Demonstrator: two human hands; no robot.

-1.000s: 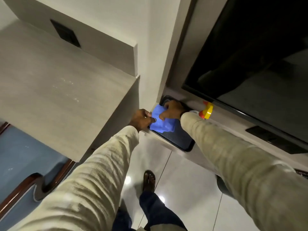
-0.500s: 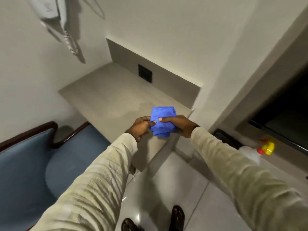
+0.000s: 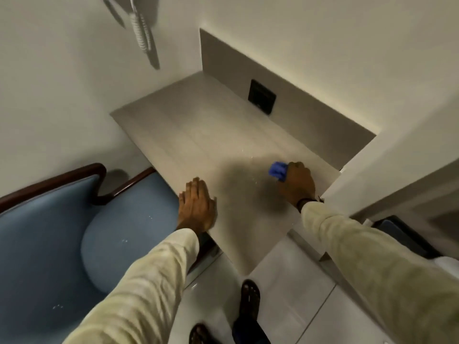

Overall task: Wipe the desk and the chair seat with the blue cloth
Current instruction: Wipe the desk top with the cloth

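The pale grey desk (image 3: 203, 140) juts from the wall in the middle of the view. My right hand (image 3: 298, 183) presses the folded blue cloth (image 3: 277, 170) onto the desk near its right side; most of the cloth is under the hand. My left hand (image 3: 197, 208) lies flat, fingers apart, on the desk's front left edge. The chair seat (image 3: 129, 227), a blue cushion with a few white specks, sits to the left of the desk, partly under it.
A dark socket plate (image 3: 262, 96) is set in the desk's back panel. A wall phone with a coiled cord (image 3: 141, 28) hangs above left. The chair's dark wooden frame (image 3: 74, 175) rims the blue backrest. My feet (image 3: 250, 299) stand on the tiled floor.
Both hands carried the cloth from the black tray over to the desk. The left hand let go and now rests on the desk edge; the right hand pressed the cloth down.
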